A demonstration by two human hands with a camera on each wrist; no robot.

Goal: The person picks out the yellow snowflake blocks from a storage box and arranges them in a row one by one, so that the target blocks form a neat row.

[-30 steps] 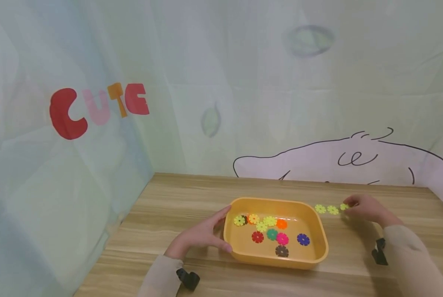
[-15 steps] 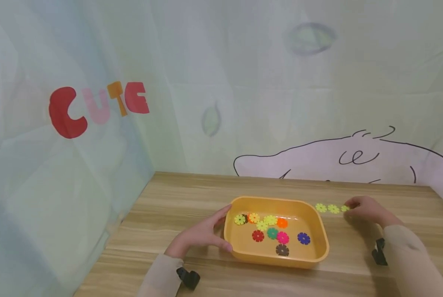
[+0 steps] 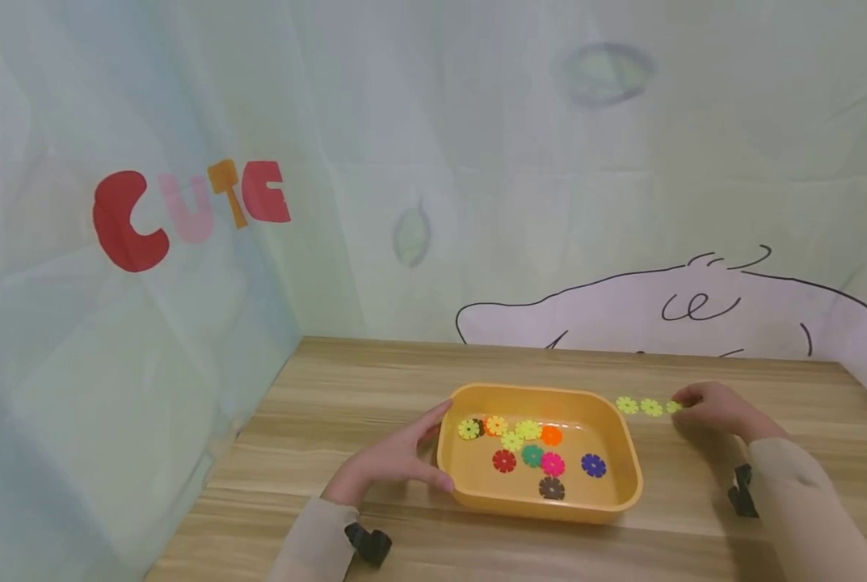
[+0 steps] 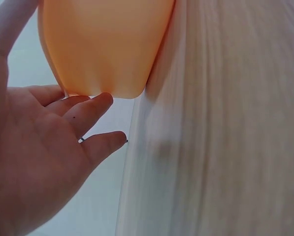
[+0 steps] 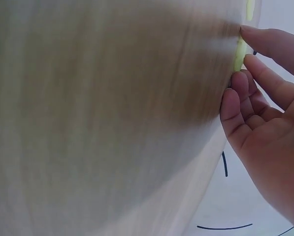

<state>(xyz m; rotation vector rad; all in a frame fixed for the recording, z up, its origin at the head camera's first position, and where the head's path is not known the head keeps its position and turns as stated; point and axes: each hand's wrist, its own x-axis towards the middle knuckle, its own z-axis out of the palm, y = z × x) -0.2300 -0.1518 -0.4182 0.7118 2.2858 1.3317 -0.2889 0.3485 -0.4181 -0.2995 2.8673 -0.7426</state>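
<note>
- Nothing has visibly moved since half a second ago.
- Third disc [image 3: 672,406]: on the tabletop [image 3: 360,372], pinched in the right hand's [image 3: 717,410] fingers.
- Two yellow discs [image 3: 650,407]: lined up just left of those fingers.
- Tray [image 3: 535,508]: gripped by the left hand [image 3: 397,457], fingers spread wide; coloured discs [image 3: 553,464] inside.

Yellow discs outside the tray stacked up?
No, the three yellow discs sit side by side in a row on the table, right hand at one end.

Orange rectangular tray [image 3: 528,508] upright, coloured notched discs [image 3: 532,456] inside, three yellow discs [image 3: 651,407] rowed beside it
</note>
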